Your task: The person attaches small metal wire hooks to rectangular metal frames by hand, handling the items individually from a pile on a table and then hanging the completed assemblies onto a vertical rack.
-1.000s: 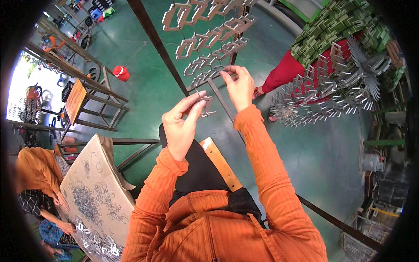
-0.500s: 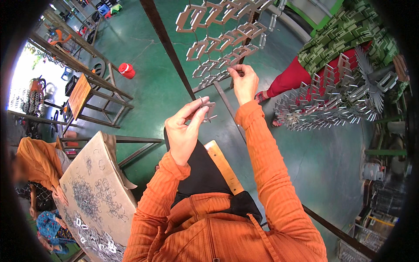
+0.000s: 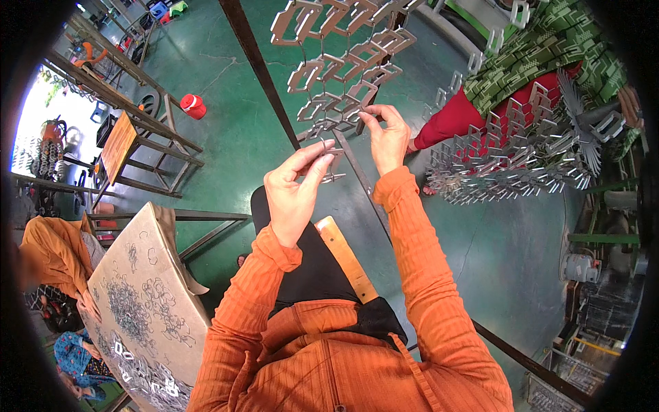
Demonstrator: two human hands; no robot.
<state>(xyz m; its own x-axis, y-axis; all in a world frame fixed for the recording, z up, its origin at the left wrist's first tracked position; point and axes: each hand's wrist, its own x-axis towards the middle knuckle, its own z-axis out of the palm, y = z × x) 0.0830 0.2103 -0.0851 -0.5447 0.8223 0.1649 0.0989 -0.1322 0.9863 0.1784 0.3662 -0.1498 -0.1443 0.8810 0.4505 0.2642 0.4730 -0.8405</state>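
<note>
My left hand (image 3: 295, 185) pinches a small silvery metal link piece (image 3: 335, 165) between thumb and fingertips, just below the hanging parts. To its right and slightly higher, my right hand (image 3: 386, 134) has thumb and forefinger closed on the lower edge of one of the hanging metal frames (image 3: 358, 96). These flat, angular frames hang in rows, joined by thin wire hooks. How the left hand's piece meets the lowest row is too small to make out.
A dark upright bar (image 3: 257, 62) stands left of the hanging rows. At lower left, a covered table (image 3: 199, 302) bears loose wire hooks and metal pieces. A person in red trousers (image 3: 439, 127) stands at right beside a rack of metal frames (image 3: 508, 165). A red bucket (image 3: 193, 106) is on the floor.
My left hand has risen slightly with its metal piece, closer to the lowest hanging row. The hanging rows have shifted a little, and the person at right has moved.
</note>
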